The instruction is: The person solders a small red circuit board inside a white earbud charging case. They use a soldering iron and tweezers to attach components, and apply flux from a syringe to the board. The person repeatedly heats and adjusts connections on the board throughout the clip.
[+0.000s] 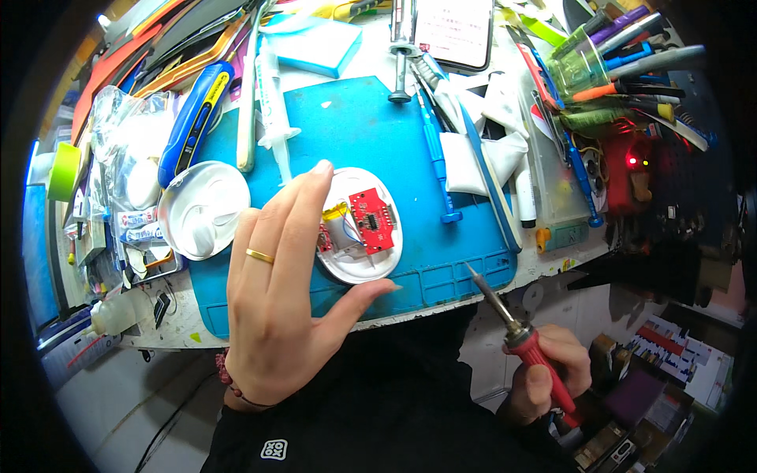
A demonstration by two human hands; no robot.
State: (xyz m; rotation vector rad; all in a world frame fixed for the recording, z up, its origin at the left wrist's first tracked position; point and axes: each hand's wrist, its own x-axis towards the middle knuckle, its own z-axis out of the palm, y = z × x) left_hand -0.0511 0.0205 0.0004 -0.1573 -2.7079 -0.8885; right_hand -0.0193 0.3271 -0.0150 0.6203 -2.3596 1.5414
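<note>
A white oval casing (392,264) lies on the blue work mat with a red circuit board (373,221) inside it. Beside the board sit a silvery battery-like block (343,234), a bit of yellow tape and thin wires. My left hand (280,276) is open over the casing's left side, fingers stretched past its upper left and thumb at its lower edge; whether it presses on it I cannot tell. In my right hand (552,370), off the table's front edge, is a red-handled soldering iron (544,363), its tip pointing up and left towards the mat.
Left of my left hand is a round white lid-like shell (203,211), near a blue utility knife (195,122) and a syringe (274,110). Blue screwdrivers (435,150), tweezers (489,169) and crumpled white tissue lie right. Beyond them stands a cup (579,71) of tools.
</note>
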